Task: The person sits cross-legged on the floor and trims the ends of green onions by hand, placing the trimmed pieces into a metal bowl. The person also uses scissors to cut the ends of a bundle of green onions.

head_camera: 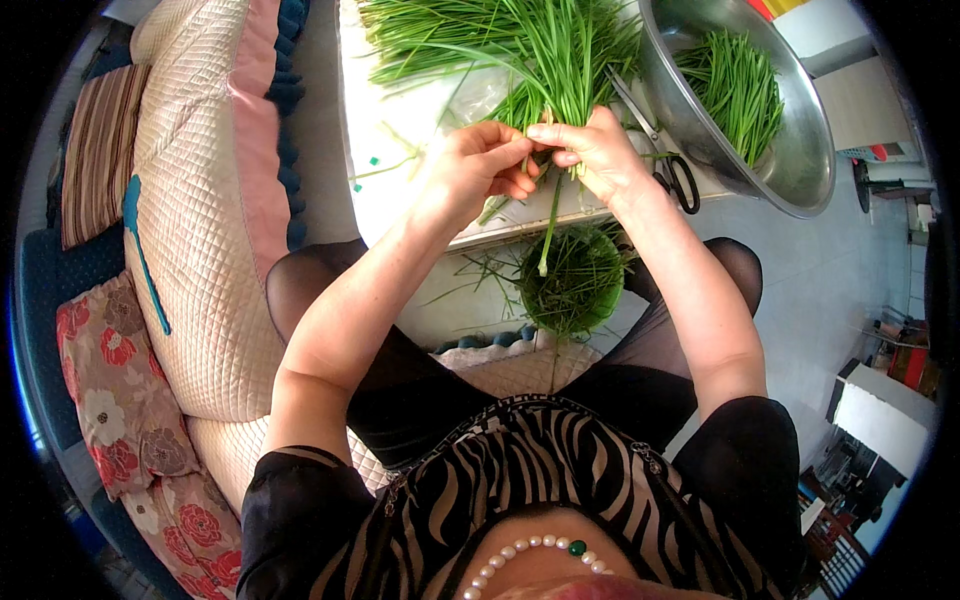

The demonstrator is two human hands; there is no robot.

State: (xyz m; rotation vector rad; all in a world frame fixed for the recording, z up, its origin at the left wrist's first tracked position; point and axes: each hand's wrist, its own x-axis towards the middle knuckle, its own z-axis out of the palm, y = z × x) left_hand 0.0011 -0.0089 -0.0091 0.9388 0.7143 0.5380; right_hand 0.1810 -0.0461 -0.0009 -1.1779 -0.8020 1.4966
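My right hand (600, 150) grips a bunch of garlic chives (568, 82) near its cut or root ends, the long leaves fanning away from me. Thumb and fingertips of my left hand (484, 165) pinch a thin chive strand beside that bunch, close to my right thumb. Both hands are over the near edge of a white table (390, 206). Behind them lies a larger pile of chives (442, 34), partly on clear plastic. A pair of scissors (684, 184) with black handles rests just right of my right hand, blades pointing away.
A steel basin (814, 187) at the right holds more chives (739, 97). Below the table edge, between my knees, stands a green bin (613, 296) full of trimmings (570, 274). A sofa with a quilted cover (202, 300) and cushions (112, 375) runs along the left.
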